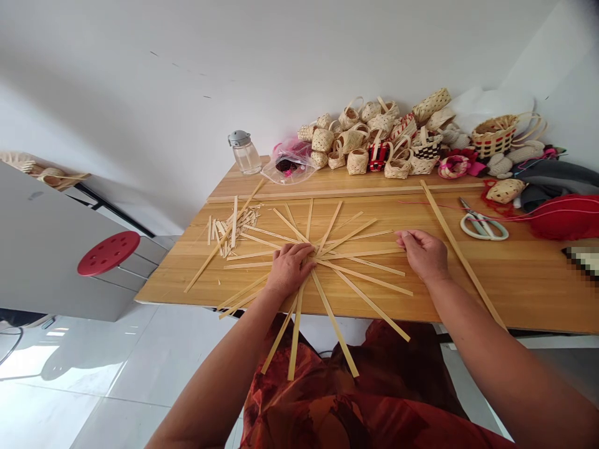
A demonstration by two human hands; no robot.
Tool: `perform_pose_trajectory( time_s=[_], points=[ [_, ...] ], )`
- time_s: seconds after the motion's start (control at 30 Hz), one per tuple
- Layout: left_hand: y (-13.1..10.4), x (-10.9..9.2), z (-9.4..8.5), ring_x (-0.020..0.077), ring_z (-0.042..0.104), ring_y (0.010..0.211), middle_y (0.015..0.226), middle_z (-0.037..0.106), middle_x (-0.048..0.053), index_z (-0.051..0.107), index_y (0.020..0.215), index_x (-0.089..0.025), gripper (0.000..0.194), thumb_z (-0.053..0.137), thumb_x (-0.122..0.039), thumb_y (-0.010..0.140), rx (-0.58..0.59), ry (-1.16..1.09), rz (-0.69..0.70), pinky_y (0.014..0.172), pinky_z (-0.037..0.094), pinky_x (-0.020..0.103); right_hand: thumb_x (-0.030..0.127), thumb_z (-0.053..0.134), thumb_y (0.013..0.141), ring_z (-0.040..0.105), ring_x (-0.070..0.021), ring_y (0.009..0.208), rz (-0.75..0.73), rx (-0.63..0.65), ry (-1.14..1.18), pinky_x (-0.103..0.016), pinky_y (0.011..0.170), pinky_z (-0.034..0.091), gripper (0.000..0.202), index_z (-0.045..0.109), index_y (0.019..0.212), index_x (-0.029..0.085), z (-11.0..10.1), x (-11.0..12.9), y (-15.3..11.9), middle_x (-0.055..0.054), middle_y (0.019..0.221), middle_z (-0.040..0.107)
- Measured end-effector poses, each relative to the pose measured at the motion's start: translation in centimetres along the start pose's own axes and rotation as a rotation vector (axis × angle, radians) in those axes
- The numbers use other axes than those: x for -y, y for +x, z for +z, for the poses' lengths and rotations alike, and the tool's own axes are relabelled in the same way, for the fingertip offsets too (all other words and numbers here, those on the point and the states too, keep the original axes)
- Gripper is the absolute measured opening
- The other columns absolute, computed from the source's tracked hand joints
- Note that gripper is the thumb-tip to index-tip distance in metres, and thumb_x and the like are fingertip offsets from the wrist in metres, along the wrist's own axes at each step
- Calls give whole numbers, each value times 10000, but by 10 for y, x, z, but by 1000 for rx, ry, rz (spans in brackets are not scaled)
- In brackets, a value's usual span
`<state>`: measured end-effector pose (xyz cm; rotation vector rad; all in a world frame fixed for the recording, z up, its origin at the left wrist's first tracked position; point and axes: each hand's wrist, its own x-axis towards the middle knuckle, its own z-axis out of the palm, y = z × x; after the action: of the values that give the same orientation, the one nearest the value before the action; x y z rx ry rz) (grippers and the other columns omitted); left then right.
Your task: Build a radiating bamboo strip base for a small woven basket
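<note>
Many flat pale strips [337, 300] fan out like spokes from one centre on the wooden table, several of them reaching past its front edge. My left hand [291, 265] lies over that centre, fingers spread a little and pressing down, so the crossing is partly hidden. To the right, my right hand [423, 252] is closed with thumb and fingertips together at the outer end of a strip [367, 254] that points right. Whether the fingertips grip that strip or a thinner piece is too small to tell.
Small woven baskets [358, 161] crowd the table's back. Scissors [482, 226] and a long strip [456, 249] lie right; scraps [241, 224], another long strip and a glass bottle [246, 156] are left. A red stool [108, 253] stands on the floor.
</note>
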<state>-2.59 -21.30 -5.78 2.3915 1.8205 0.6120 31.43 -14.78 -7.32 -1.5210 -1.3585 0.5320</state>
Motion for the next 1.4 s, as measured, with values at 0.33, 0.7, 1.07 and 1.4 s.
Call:
perform_pose_trajectory(
  time_s=[0.33,0.7,1.07,1.4],
  points=[
    [0,-1,-2,257,514,1261,1403,632,3,610,1337,-340,394,584,-453,961,17,7,-12,1017,403,447,440,579,875,710,-219,763,-15,-1,2,-344,773,545,290,776,926,233,0,-2,0,-32,782,753],
    [0,-1,-1,257,516,1259,1402,634,5,612,1332,-333,387,586,-447,964,10,9,-4,1006,405,444,431,583,876,714,-221,781,-3,2,-9,-340,770,541,281,777,930,236,1,-3,1,-31,793,757],
    [0,-1,-1,254,518,1249,1402,635,-4,621,1325,-330,383,598,-439,959,9,8,-7,1005,403,442,413,582,871,711,-218,783,7,3,-11,-332,774,534,278,781,929,227,1,1,0,-34,796,757],
    [0,-1,0,250,520,1249,1397,638,-8,617,1329,-333,383,590,-443,963,4,10,-2,1019,397,442,419,574,868,705,-217,778,3,3,-12,-328,772,524,289,780,929,226,0,2,-1,-35,791,753]
  ],
)
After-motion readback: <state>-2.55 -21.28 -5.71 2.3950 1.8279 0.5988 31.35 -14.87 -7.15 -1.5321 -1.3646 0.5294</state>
